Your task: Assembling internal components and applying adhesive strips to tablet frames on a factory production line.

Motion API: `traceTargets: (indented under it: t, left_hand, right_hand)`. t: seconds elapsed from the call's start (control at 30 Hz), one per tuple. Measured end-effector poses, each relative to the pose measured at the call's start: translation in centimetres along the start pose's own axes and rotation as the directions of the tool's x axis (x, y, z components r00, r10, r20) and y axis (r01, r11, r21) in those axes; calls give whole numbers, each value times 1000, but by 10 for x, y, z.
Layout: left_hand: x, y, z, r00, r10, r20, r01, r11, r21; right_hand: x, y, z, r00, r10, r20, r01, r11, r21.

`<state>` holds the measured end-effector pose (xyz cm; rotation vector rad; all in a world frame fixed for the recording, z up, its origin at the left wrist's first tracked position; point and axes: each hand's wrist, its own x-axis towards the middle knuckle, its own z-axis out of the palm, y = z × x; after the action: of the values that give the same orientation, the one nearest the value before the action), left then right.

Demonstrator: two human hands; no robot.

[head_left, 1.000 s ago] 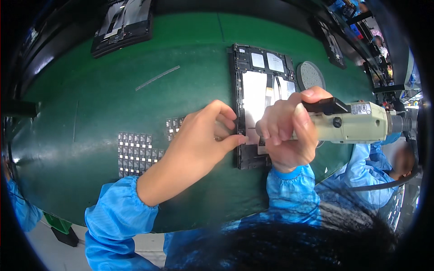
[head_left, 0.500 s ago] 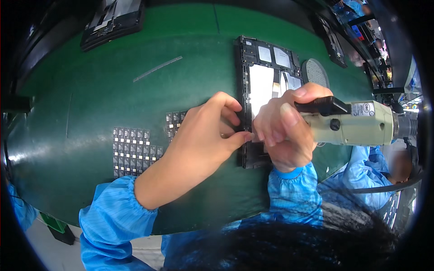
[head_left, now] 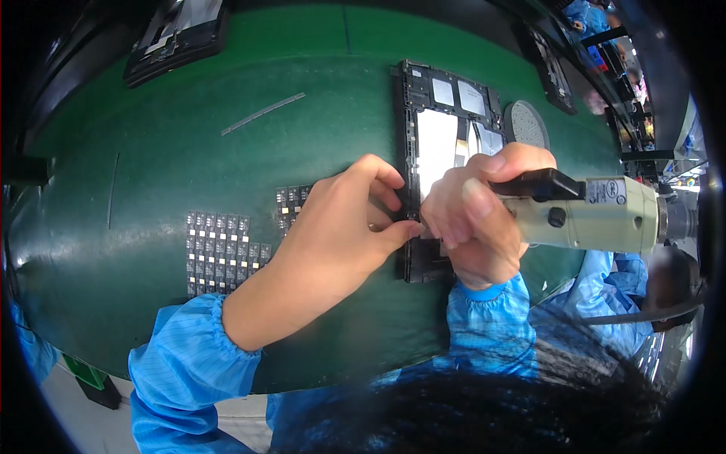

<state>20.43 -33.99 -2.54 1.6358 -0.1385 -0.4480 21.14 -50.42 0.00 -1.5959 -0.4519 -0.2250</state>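
Head view, hands over a dark green work mat [head_left: 189, 166].

Workpiece: a flat black rectangular device frame with an exposed silvery inner panel [head_left: 423, 136] lies on the mat right of centre, long side running away from the person. Its near half is largely covered by both hands; the near end shows just below them.

Left hand [head_left: 340, 227]: comes in from the lower left in a blue elasticated sleeve [head_left: 189, 363]. Fingers bent, thumb and fingertips pressed together at the left edge of the frame. They seem to pinch something very small there; what it is cannot be told, it is hidden between the fingertips.

Right hand [head_left: 476, 227]: closed around the front of a cream-coloured cylindrical power screwdriver with a black lever on top [head_left: 590, 216]. The tool body runs out to the right, roughly level; its tip is buried behind the fingers, so contact with the frame cannot be confirmed. The two hands meet fingertip to fingertip over the frame's left edge.

Surroundings:
- A grid of small dark square parts with pale marks [head_left: 223, 253] lies on the mat left of the left hand, with a smaller cluster of the same kind partly under the wrist.
- A thin grey strip [head_left: 262, 113] lies loose on the mat, well apart, further back.
- A round grey perforated disc [head_left: 525, 125] sits just beside the frame's far right corner.
- A second black device frame [head_left: 178, 34] sits at the far left edge of the mat; a third one [head_left: 550, 72] sits at the far right.
- Dark hair [head_left: 484, 408] fills the lower edge and hides the near rim of the mat.
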Motion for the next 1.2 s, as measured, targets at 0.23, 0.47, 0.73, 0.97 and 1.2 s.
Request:
traceTargets:
  t: [0.23,0.47,0.73,0.97,1.2]
  left_hand:
    - [-2,0,-1,1000,-7,1,7,1000,-7]
    - [-2,-2,-2,1000,7,3,-7,1000,-29]
    - [-3,-1,-1,1000,6,-3,-6,1000,-3]
    - [-1,-7,-1,1000,11,-11,-11,1000,8]
    - [0,-3,0,998,45,-42,-45,999,3]
  right_hand:
    - [0,-1,-1,1000,-15,17,14,1000,17]
    - [-2,-2,0,1000,-10,30,12,999,-42]
    - [-2,-2,-2,1000,12,-2,-12,1000,0]
    - [2,1,5,1000,23,20,-23,999,-25]
    - [7,-5,13,996,92,21,-92,996,-4]
